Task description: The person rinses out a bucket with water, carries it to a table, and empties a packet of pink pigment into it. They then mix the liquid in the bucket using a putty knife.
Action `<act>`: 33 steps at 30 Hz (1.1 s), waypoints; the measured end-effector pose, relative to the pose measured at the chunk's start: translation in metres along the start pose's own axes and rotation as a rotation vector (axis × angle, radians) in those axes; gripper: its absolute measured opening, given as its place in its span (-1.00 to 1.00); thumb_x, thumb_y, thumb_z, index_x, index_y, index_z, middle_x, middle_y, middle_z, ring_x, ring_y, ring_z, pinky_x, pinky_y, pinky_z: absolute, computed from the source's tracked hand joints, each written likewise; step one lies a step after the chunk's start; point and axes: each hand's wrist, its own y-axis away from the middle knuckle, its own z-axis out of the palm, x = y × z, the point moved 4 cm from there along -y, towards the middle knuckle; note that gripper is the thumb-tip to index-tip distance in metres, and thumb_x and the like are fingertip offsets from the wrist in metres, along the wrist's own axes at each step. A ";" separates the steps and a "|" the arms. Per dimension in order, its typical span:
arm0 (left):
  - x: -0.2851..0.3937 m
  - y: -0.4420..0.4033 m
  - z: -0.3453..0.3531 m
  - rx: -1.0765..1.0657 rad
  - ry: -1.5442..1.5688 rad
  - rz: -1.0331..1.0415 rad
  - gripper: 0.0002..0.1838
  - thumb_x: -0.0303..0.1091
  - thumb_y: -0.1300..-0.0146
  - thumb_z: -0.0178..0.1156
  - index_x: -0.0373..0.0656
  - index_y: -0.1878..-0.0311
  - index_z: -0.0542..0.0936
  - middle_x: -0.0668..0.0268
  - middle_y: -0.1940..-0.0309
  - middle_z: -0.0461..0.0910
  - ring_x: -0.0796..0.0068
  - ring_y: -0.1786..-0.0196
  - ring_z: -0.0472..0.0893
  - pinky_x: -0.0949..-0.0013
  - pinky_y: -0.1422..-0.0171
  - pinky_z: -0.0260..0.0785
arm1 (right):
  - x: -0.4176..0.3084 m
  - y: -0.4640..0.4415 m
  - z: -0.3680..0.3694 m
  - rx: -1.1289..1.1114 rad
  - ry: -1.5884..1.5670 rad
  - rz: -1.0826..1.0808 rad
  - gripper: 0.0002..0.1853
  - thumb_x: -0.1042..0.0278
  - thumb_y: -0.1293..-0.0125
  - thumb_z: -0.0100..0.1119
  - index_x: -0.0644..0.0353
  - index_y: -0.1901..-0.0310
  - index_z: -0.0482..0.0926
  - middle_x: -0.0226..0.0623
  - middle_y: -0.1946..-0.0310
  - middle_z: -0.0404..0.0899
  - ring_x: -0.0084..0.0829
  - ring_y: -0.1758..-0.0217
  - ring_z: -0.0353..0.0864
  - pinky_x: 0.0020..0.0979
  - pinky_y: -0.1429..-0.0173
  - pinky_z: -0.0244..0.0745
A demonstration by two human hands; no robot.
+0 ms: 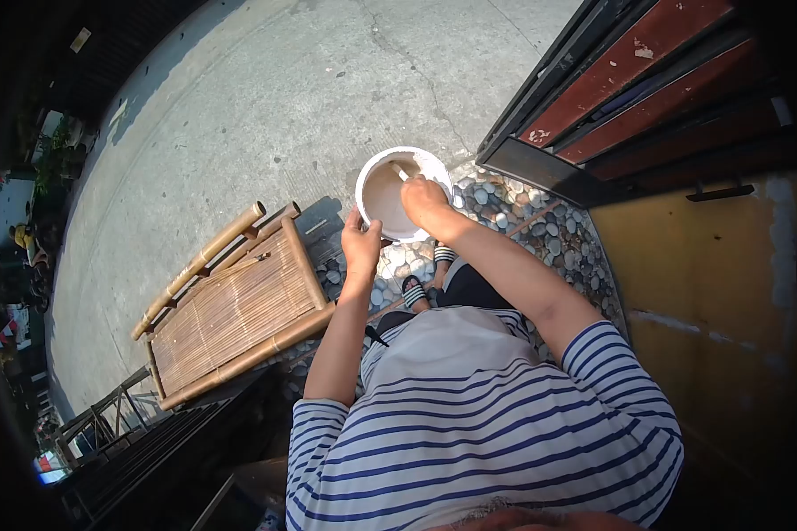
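Observation:
A round white bucket [360,188] hangs in front of me above the pebbles, its inside a greyish beige. On its near left rim my left hand [361,241] is closed, thumb on the inner side. My right hand [426,203] reaches over the right side of the rim and is wrapped round a pale stick-like handle [400,171]. One end of that handle sticks out past my fist, toward the far wall of the bucket. Whatever is at its other end is hidden by my hand, so I cannot tell the kind of tool.
A bamboo bench [235,314] stands on the left, a thin stick-like item [262,257] on its slats. Rounded pebbles [549,239] lie about my sandals [413,290]. A red and black metal gate [629,88] and a yellow wall [682,265] bound the right; concrete paving [292,97] stretches ahead.

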 end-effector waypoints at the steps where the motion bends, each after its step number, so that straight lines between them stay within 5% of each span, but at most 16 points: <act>1: -0.006 -0.006 0.004 0.001 0.046 0.021 -0.42 -0.57 -0.28 0.14 -0.27 -0.40 0.38 0.05 -0.21 0.54 0.19 -0.06 0.67 0.16 0.06 0.66 | 0.001 -0.003 0.003 0.049 -0.001 -0.056 -0.74 0.43 -0.28 0.16 0.28 0.05 0.69 0.00 -0.10 0.61 -0.06 -0.06 0.70 -0.21 -0.07 0.65; 2: -0.012 -0.014 0.008 0.002 0.092 0.043 -0.45 -0.57 -0.26 0.13 -0.31 -0.36 0.40 0.07 -0.18 0.56 0.26 0.03 0.71 0.29 0.25 0.73 | 0.002 -0.008 0.004 0.097 0.001 -0.113 -0.73 0.45 -0.27 0.15 0.30 0.03 0.66 0.05 -0.04 0.61 -0.03 -0.02 0.71 -0.16 -0.05 0.64; 7: 0.028 -0.149 0.036 -0.048 -0.022 0.057 -0.46 -0.57 -0.28 0.10 -0.33 -0.36 0.40 0.07 -0.18 0.56 0.28 0.10 0.73 0.30 0.24 0.74 | 0.033 -0.123 -0.046 0.067 -0.117 -0.191 -0.74 0.47 -0.24 0.13 0.23 0.06 0.68 0.04 0.02 0.63 0.03 0.01 0.69 -0.11 -0.05 0.61; 9: 0.036 -0.200 0.052 -0.028 0.012 0.060 -0.37 -0.60 -0.25 0.12 -0.34 -0.43 0.32 0.00 -0.20 0.56 0.35 0.23 0.74 0.36 0.35 0.67 | 0.050 -0.161 -0.051 -0.179 -0.020 -0.285 -0.75 0.44 -0.26 0.11 0.27 0.12 0.74 0.04 0.07 0.70 -0.05 -0.02 0.72 -0.16 -0.08 0.64; 13: 0.066 -0.287 0.102 -0.101 -0.077 0.025 -0.35 -0.60 -0.26 0.10 -0.32 -0.46 0.29 -0.03 -0.28 0.50 0.32 0.19 0.74 0.39 0.34 0.68 | 0.097 -0.231 -0.095 -0.231 0.088 -0.090 -0.76 0.44 -0.22 0.16 0.21 0.13 0.76 -0.07 0.11 0.75 -0.18 -0.02 0.75 -0.23 -0.03 0.67; 17: 0.092 -0.372 0.158 -0.166 -0.169 0.042 -0.41 -0.56 -0.30 0.10 -0.30 -0.43 0.33 0.01 -0.29 0.48 0.18 0.01 0.71 0.29 0.24 0.76 | 0.150 -0.303 -0.140 0.024 0.094 0.061 -0.78 0.44 -0.23 0.19 0.16 0.15 0.78 -0.13 0.12 0.75 -0.21 0.02 0.76 -0.29 0.02 0.69; 22: 0.123 -0.472 0.239 -0.311 -0.185 0.059 -0.34 -0.62 -0.24 0.09 -0.34 -0.46 0.29 -0.02 -0.29 0.51 0.37 0.19 0.74 0.40 0.34 0.64 | 0.228 -0.401 -0.172 0.202 -0.161 0.211 -0.74 0.41 -0.33 0.02 0.25 0.11 0.71 0.02 0.00 0.65 -0.06 -0.05 0.69 -0.14 -0.06 0.64; 25: 0.114 -0.568 0.287 -0.464 -0.256 0.225 -0.38 -0.62 -0.25 0.09 -0.30 -0.43 0.34 -0.03 -0.31 0.46 0.18 0.07 0.73 0.31 0.25 0.75 | 0.271 -0.454 -0.181 0.139 -0.239 0.180 -0.74 0.38 -0.32 0.06 0.16 0.07 0.71 -0.01 -0.03 0.63 -0.04 -0.07 0.68 -0.10 -0.09 0.62; 29: 0.151 -0.654 0.356 -0.560 -0.246 0.068 -0.35 -0.63 -0.22 0.16 -0.34 -0.43 0.34 -0.02 -0.31 0.49 0.29 0.15 0.73 0.39 0.35 0.67 | 0.333 -0.518 -0.204 0.012 -0.146 0.330 -0.71 0.43 -0.24 0.14 0.18 0.04 0.72 -0.09 0.04 0.71 -0.17 -0.11 0.69 -0.19 -0.11 0.62; 33: 0.181 -0.747 0.424 -0.681 -0.368 0.093 -0.35 -0.56 -0.22 0.21 -0.34 -0.42 0.34 -0.04 -0.30 0.48 0.19 0.17 0.74 0.34 0.43 0.70 | 0.368 -0.546 -0.256 0.137 -0.189 0.509 -0.64 0.42 -0.27 0.14 0.13 -0.10 0.66 -0.11 0.07 0.71 -0.16 -0.13 0.68 -0.19 -0.15 0.59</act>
